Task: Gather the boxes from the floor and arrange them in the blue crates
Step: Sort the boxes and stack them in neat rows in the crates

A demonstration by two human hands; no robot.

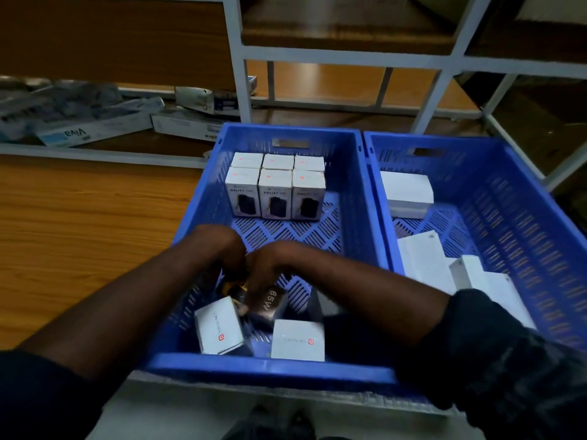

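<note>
Gripping the dark 65W box [270, 304], right hand [270, 265] curled round it, low in the near end of the left blue crate [270, 369], long axis running near-to-far, slightly slanted, left hand [219, 246] close alongside, its grasp impossible to tell, six white boxes [276, 192] upright at the far wall.

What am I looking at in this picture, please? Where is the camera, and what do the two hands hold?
There is no machine here: a person works with bare hands. The one camera sits on the person's head and looks down. Two blue crates stand side by side. In the left crate, six white boxes stand in neat rows at the far end, and two more white boxes lie loose near the front. The right crate holds several loose white boxes. The right hand grips with its fingers a dark box marked 65W, inside the left crate. The left hand is beside it; whether it holds anything is too blurred to tell.
</note>
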